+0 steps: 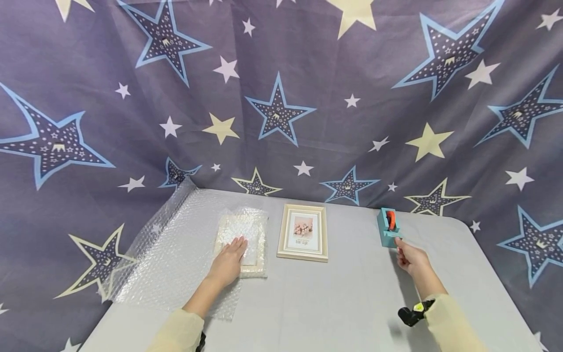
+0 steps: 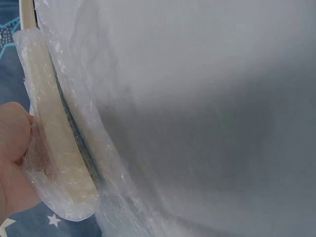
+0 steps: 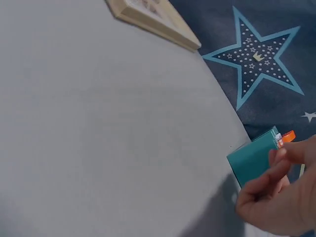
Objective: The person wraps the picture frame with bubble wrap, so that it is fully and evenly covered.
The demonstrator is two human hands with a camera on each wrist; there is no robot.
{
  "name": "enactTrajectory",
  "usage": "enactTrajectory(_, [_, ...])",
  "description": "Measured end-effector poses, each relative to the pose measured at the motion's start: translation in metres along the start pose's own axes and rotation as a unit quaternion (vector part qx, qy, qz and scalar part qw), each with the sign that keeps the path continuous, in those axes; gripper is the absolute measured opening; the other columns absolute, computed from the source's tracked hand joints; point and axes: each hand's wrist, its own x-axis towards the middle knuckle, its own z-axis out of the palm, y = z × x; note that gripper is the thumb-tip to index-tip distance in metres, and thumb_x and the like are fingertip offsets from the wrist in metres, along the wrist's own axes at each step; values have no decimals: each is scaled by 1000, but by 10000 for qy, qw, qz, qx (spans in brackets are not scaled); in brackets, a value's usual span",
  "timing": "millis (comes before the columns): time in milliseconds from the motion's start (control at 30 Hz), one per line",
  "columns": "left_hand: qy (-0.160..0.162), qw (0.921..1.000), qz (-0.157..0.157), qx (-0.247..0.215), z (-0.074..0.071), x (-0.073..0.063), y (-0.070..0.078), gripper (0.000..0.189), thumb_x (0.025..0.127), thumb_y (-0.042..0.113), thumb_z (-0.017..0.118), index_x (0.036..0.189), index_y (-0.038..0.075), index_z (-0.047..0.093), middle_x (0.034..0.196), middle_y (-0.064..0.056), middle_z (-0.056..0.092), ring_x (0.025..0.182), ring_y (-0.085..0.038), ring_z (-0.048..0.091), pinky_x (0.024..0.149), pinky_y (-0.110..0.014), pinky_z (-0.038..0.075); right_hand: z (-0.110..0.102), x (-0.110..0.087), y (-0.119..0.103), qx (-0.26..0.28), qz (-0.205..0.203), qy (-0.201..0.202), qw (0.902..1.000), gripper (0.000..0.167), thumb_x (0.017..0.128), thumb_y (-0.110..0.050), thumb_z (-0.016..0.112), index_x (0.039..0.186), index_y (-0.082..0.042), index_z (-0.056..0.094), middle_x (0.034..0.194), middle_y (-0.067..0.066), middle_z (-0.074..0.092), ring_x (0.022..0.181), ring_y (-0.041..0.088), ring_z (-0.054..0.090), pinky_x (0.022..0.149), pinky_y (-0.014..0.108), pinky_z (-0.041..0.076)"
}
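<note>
My left hand [image 1: 229, 261] rests with its fingers laid out over a picture frame in bubble wrap [image 1: 260, 244], pressing the wrap down. In the left wrist view, the frame's cream edge [image 2: 61, 128] shows through the clear wrap. My right hand [image 1: 412, 256] is at the near end of a teal tape dispenser [image 1: 387, 239] with an orange-red roll core [image 1: 391, 220]. Its thumb and index finger pinch the tape end at the dispenser's front, while the other fingers curl in. The clear strip itself is hard to make out.
An unwrapped cream picture frame [image 1: 324, 234] with a flower print lies between the hands. Loose bubble wrap [image 1: 162, 264] spreads left of the wrapped frame and up against the star-patterned curtain [image 1: 281, 146]. All stand on a pale table [image 1: 334, 303].
</note>
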Motion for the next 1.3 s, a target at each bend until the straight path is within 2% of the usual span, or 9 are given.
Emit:
enactTrajectory(100, [-2,10000,13,37,1,0,-1,44,95,10,51,138,-2,48,146,-19,47,139,-35,42,117,-53,33,3,3,1,-822,-136,627,9945,31,94,-35,58,78,-8,61,54,-7,51,53,6,44,52,20,43])
enactTrajectory(200, [-21,10000,29,-14,1,-1,-1,44,95,10,52,137,-2,49,146,-19,47,138,-35,42,116,-53,33,8,4,4,-1516,-331,1269,9797,42,91,-39,60,97,2,64,60,-5,53,55,10,47,53,24,44])
enactTrajectory(333, [0,10000,27,-41,-1,-1,-1,44,95,9,53,138,-2,48,146,-19,46,139,-35,42,117,-53,33,15,4,7,-2103,-838,1873,9559,49,91,-37,60,117,4,63,92,15,65,78,23,56,61,30,47])
enactTrajectory(433, [28,10000,33,-15,0,0,-2,45,95,9,53,138,-2,49,146,-19,47,138,-36,42,117,-53,32,19,5,9,-2309,-1131,2095,9434,47,91,-34,59,116,5,63,117,27,61,97,34,56,71,38,49])
enactTrajectory(500, [54,10000,45,12,0,1,-2,44,94,9,53,137,-2,49,146,-19,47,138,-35,43,116,-53,33,20,6,10,-2352,-1206,2170,9397,46,91,-34,59,115,6,64,120,27,60,102,37,56,76,41,50])
enactTrajectory(733, [-28,10000,27,15,1,1,-3,44,95,10,52,138,-1,48,146,-19,46,139,-35,42,117,-53,32,20,7,11,-2249,-1181,2284,9399,44,91,-32,60,114,5,64,118,26,62,106,38,56,86,46,49])
enactTrajectory(1000, [5,10000,-22,10,0,1,-2,44,95,10,52,138,-1,49,146,-18,47,139,-34,42,117,-53,33,21,6,12,-2258,-1316,2270,9382,43,90,-30,60,113,6,65,120,27,61,106,38,55,80,41,49])
enactTrajectory(1200, [0,10000,-10,42,-1,1,-1,44,95,10,52,137,-1,49,146,-18,47,138,-34,43,116,-53,33,17,8,14,-2110,-1152,1988,9501,48,92,-33,58,121,5,61,127,27,58,110,39,56,90,49,50])
enactTrajectory(1300, [20,10000,-2,44,0,1,-1,44,95,10,52,137,-1,50,146,-18,48,138,-35,43,116,-53,34,13,10,15,-2052,-968,1771,9577,52,92,-38,58,126,2,59,129,26,57,102,34,58,86,47,52])
